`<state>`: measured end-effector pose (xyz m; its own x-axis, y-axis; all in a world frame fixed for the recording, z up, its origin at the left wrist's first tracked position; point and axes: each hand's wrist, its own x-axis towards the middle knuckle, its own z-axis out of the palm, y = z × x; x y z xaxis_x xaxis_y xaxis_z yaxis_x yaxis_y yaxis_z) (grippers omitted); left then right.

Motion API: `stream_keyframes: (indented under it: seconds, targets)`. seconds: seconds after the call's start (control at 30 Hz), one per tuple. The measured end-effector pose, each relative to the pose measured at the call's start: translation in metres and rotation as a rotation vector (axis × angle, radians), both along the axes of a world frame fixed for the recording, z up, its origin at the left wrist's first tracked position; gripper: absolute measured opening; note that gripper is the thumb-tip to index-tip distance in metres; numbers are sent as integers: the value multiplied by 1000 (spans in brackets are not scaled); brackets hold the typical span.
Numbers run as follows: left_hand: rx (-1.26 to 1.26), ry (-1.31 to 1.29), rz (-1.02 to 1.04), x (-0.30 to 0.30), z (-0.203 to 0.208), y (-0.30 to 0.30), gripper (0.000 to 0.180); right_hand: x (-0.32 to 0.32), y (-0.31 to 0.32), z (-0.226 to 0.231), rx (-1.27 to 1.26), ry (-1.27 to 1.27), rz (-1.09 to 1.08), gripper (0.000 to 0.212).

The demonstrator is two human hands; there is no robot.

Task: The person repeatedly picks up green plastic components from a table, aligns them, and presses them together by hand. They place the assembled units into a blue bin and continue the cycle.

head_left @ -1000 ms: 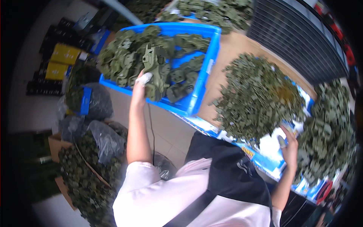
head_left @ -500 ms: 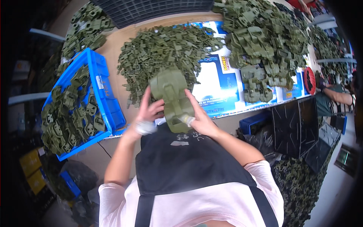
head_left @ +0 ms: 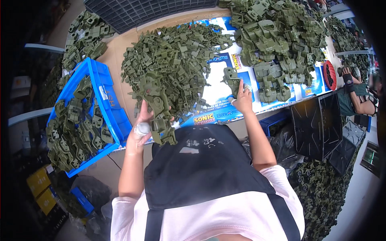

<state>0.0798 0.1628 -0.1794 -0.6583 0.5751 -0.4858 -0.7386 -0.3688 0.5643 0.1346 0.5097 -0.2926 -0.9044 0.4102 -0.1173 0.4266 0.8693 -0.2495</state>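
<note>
My left hand (head_left: 141,123) is closed around the near end of an olive-green moulded plastic part (head_left: 157,106), its thumb up along the side. This part stands tilted at the near edge of a big heap of small green plastic pieces (head_left: 177,56). My right hand (head_left: 244,99) is over the printed blue-and-white sheet, fingers stretched out and apart. Just beyond its thumb and index finger is another green plastic part (head_left: 231,80), which the fingertips seem to touch. White tape or wrapping shows on the left thumb side.
A blue bin (head_left: 110,94) of green parts stands at left. Larger green parts (head_left: 281,44) are piled at right, beside a red round basket (head_left: 329,75). A black crate (head_left: 148,12) stands at the back. Another person's gloved hand (head_left: 347,78) shows far right.
Both hands were together on a green part in front of me. My right hand has moved right, and a green part now lies there on the sheet. My left hand stays with a part.
</note>
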Motion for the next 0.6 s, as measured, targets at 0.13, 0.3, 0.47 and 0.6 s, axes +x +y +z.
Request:
stream_keyframes:
  seconds: [0.13,0.3,0.47,0.6]
  targets:
    - [-193,5,126,3,-20,8,71,-39,-38,-10,-276,296,-1,71]
    - [-177,13,209,-2,-40,2,71,-96,-89,-46,-593,202,-91,25]
    - [-76,-78,-183,-37,-68,-21,69,-68,-52,12,-759,327,87,27]
    - [-63,20,-81,-8,6,21,51,-20,-66,118,-897,325,314,25]
